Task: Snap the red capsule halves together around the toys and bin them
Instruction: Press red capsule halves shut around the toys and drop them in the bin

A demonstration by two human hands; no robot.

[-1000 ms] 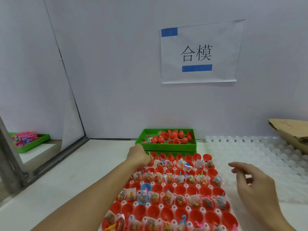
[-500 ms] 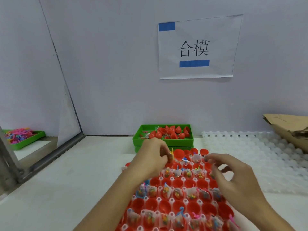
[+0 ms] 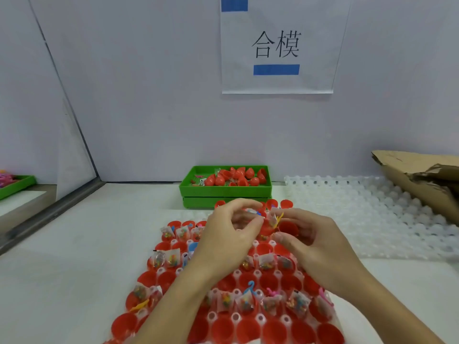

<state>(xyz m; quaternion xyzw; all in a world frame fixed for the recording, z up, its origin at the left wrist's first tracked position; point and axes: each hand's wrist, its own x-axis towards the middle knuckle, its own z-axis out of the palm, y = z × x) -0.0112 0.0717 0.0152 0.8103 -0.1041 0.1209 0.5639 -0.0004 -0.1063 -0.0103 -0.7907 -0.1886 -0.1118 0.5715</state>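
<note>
Two hands are meeting above the far rows of the capsule tray [image 3: 223,326]: the left hand [image 3: 229,234] is pinching a toy-filled red half [image 3: 265,225], the right hand [image 3: 315,247] is cupping an open half [image 3: 288,227] just beside it. The open mouths are lying side by side (not yet facing), and the green bin [image 3: 224,192] is sitting just beyond on the counter [image 3: 74,269].

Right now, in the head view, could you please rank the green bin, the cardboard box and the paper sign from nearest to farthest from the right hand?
1. Green bin: just beyond the right hand, slightly to its left, holding red capsules.
2. Cardboard box: off to the right, at the table's edge.
3. Paper sign: high on the back wall, farthest.
</note>
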